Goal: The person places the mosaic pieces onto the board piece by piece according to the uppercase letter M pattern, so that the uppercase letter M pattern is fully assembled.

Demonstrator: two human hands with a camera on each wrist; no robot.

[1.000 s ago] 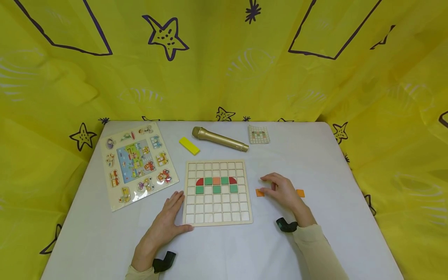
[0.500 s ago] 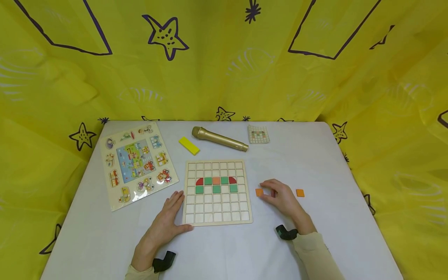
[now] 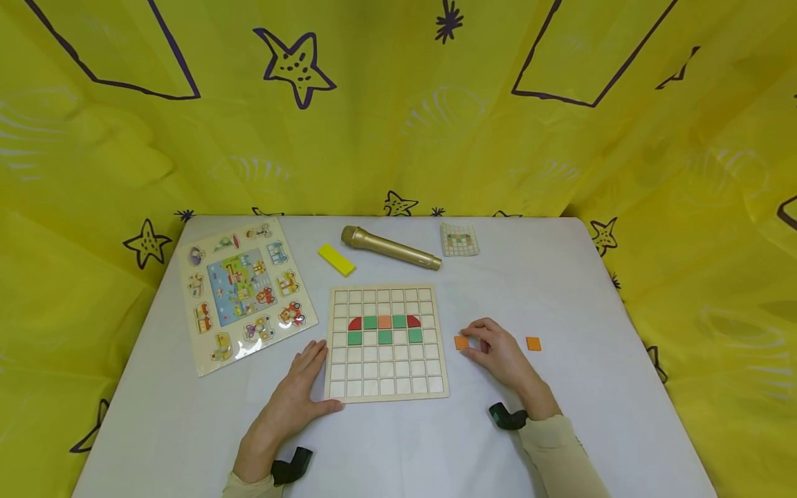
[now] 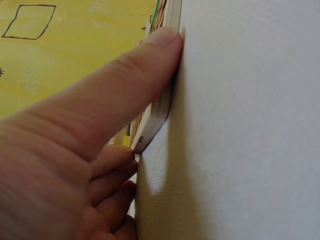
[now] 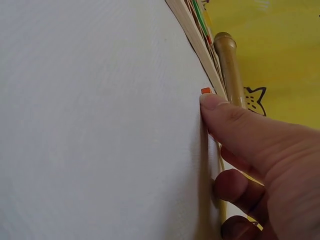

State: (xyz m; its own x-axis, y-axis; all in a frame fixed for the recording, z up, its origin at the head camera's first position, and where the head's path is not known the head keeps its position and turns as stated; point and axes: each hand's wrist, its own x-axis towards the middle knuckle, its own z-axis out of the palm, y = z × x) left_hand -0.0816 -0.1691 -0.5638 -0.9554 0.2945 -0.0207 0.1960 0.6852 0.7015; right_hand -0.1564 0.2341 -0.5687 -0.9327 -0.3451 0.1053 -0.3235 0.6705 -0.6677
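A square wooden grid board (image 3: 387, 393) lies in the middle of the table, with red, green and pink tiles set in some of its cells. My left hand (image 3: 292, 398) rests at its lower left corner, thumb along the near edge and fingers against the left side. In the left wrist view, the thumb (image 4: 145, 70) touches the board's edge. Just right of the board, my right hand (image 3: 501, 353) pinches an orange square tile (image 3: 461, 342) between thumb and index finger, low at the table. In the right wrist view the thumb hides most of this tile (image 5: 205, 90).
A second orange tile (image 3: 533, 344) lies to the right of my right hand. Behind the board are a yellow block (image 3: 337, 259), a gold microphone (image 3: 392, 247) and a small pattern card (image 3: 460, 240). A picture puzzle board (image 3: 249, 297) lies at the left.
My right hand has lowered slightly, its thumb and index finger closing onto the near orange tile, and the second orange tile now shows fully. The left hand and board have not moved.
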